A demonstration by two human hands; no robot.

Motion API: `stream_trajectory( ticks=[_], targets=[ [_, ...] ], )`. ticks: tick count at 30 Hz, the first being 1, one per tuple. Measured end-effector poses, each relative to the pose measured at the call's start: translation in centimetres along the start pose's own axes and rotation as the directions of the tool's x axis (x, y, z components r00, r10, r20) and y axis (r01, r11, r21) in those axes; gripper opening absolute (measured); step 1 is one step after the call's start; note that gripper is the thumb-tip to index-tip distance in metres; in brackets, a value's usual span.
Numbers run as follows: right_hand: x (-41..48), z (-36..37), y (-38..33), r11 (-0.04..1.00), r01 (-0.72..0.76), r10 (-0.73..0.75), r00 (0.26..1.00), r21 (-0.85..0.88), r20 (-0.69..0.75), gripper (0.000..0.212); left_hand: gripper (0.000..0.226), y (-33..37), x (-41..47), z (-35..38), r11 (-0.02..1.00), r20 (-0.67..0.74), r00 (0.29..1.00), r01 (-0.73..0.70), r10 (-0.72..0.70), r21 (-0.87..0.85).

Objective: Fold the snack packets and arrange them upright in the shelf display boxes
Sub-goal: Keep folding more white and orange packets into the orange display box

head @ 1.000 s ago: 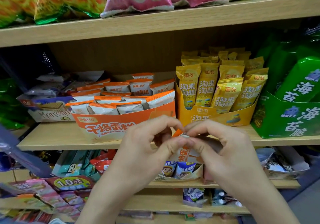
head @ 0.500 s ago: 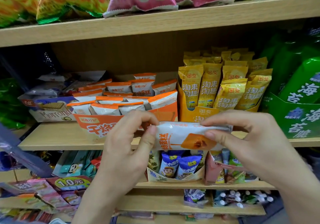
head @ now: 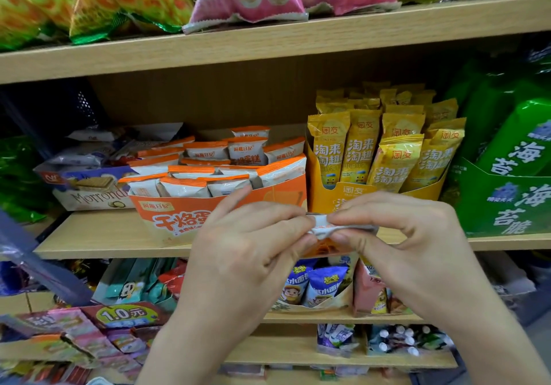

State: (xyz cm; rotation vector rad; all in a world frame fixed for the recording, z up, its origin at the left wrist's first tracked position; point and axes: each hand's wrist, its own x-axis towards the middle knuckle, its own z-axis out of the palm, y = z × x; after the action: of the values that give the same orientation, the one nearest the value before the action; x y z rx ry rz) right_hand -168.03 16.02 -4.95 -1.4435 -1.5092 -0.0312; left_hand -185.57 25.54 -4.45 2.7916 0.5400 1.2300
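Both my hands hold one white and orange snack packet (head: 323, 231) in front of the middle shelf. My left hand (head: 247, 253) pinches its left part between thumb and fingers. My right hand (head: 396, 244) pinches the right part, and the hands nearly touch. Most of the packet is hidden by my fingers; a crumpled white edge and an orange patch below show. Just behind stands the orange display box (head: 179, 214), filled with several upright packets of the same kind.
A yellow display box (head: 351, 193) of tall yellow packets stands right of the orange one, a green box (head: 504, 205) further right, a wafer box (head: 89, 193) to the left. Shelves above and below carry more snack bags and boxes.
Half a second ago the packet was stretched flat between my hands held apart. Now the hands have come together and the packet is bunched between them.
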Motion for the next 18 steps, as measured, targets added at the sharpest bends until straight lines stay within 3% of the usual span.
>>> stream_trajectory(
  ticks=[5, 7, 9, 11, 18],
  targets=[
    [-0.2, 0.0, -0.6, 0.999, 0.002, 0.0, 0.999, 0.051, -0.038, 0.017, 0.02, 0.2, -0.1, -0.4, 1.0, -0.071, 0.997, 0.004, -0.006, -0.021],
    [-0.1, -0.2, -0.7, 0.97, -0.102, 0.104, 0.995, 0.222, 0.001, 0.026, 0.017, 0.1, -0.4, -0.3, 0.995, -0.145, 0.987, 0.049, -0.062, -0.092],
    [0.1, -0.5, -0.7, 0.858, -0.216, 0.197, 0.976, 0.466, 0.09, 0.042, 0.014, 0.0, -0.6, -0.2, 0.987, -0.209, 0.972, 0.083, -0.111, -0.139],
    [0.1, -0.5, -0.6, 0.76, -0.262, 0.254, 0.962, 0.595, 0.099, 0.043, 0.014, 0.1, -0.7, 0.0, 0.983, -0.24, 0.962, 0.093, -0.129, -0.156],
    [0.1, 0.2, -1.4, 0.74, -0.274, 0.385, 0.922, 0.615, -0.052, 0.028, 0.018, 0.3, -0.8, -0.3, 0.994, -0.13, 0.987, 0.081, -0.09, -0.072]
  ],
)
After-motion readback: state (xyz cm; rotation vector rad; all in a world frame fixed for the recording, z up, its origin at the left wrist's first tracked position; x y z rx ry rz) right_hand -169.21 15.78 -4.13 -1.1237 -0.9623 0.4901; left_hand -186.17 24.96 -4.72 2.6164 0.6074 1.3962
